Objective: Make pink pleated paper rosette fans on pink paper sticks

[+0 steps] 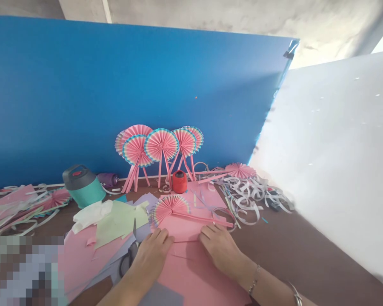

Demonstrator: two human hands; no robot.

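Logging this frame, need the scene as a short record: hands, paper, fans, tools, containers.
left hand: fingers on folded edge of pink sheet
right hand: fingers on same edge, farther right
grip: pinching or pressing, cannot tell
scissors: beside left hand, partly hidden
near fan: lying just beyond the hands
standing fans: several, before blue panel
containers: red pot, teal jug
scrap: white curls, right side
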